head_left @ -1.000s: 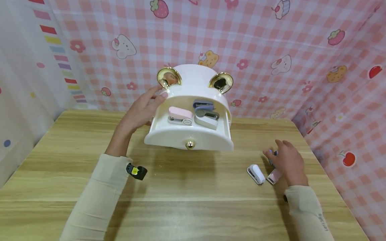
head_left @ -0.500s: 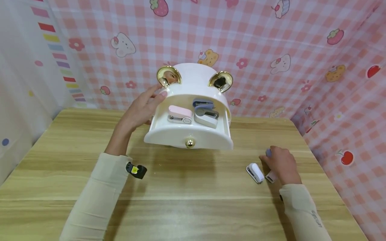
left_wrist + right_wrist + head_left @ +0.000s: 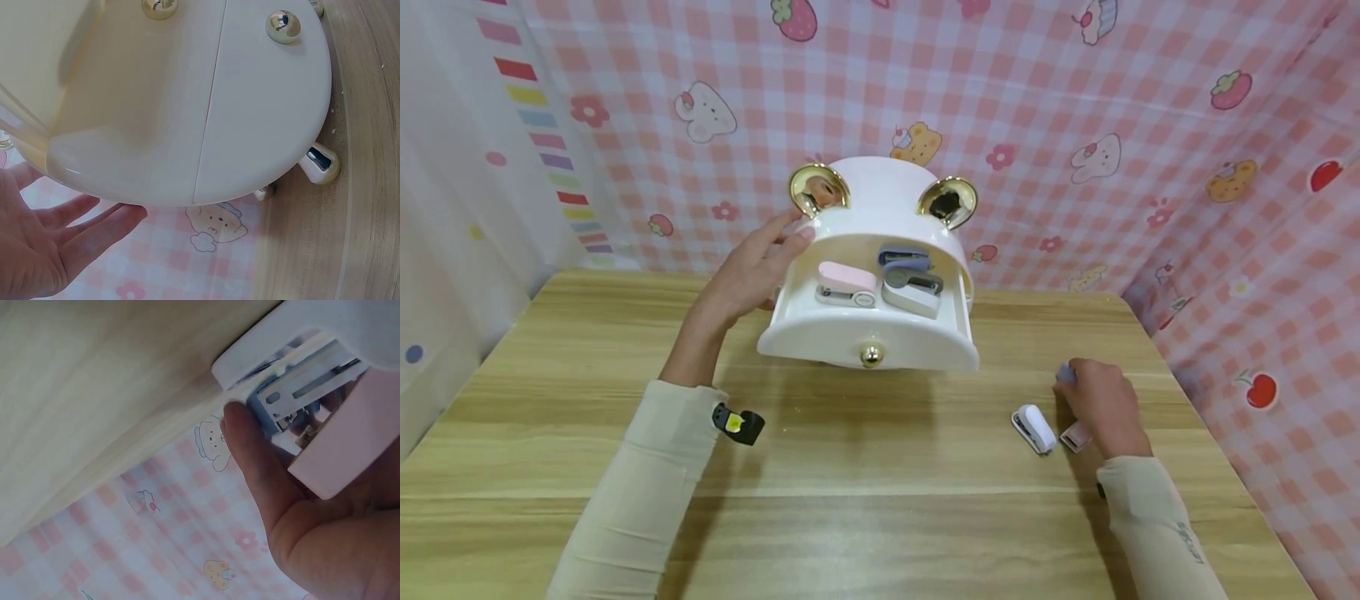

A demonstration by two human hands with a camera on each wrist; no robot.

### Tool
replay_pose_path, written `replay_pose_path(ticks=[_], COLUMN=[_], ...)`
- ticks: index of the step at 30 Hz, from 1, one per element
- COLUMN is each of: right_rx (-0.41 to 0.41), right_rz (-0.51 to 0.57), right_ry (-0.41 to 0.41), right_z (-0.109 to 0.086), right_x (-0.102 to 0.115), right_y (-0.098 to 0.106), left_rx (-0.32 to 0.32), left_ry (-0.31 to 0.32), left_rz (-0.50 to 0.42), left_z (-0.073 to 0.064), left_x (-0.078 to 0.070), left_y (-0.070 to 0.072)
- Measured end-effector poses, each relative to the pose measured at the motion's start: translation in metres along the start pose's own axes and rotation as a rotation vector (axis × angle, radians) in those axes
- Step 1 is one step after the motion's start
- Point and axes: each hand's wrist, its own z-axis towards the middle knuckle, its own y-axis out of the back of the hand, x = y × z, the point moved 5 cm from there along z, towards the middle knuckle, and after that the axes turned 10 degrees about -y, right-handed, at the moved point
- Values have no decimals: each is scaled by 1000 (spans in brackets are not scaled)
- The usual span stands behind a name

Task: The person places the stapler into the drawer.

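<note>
My left hand rests against the left side of a white cabinet with gold ears, its fingers extended along the curved wall. The cabinet's upper drawer is pulled out. Inside it lie a pink stapler, a blue stapler and a grey-and-white stapler. On the table at right, my right hand pinches another blue stapler, mostly hidden under the fingers. A second pink stapler lies by the wrist, large in the right wrist view, with a white stapler left of it.
The wooden table carries the cabinet near its back edge. Behind and to the right hangs a pink checked cloth; a white curtain hangs at left. Below the open drawer is a second drawer front with a gold knob.
My right hand has moved down onto the blue stapler, and its fingers have closed around it. The left hand and the cabinet have stayed in place.
</note>
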Motion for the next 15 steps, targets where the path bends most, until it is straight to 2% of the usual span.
replay_pose_path(ticks=[7,15], right_rx=[-149,-288], right_rz=[15,54], right_ry=[64,147], right_z=[-4,-8], right_x=[1,11], right_y=[10,29], left_rx=[-2,0], left_ry=[-1,1], left_rz=[0,-11], left_z=[0,0], left_x=[0,0], left_y=[1,0])
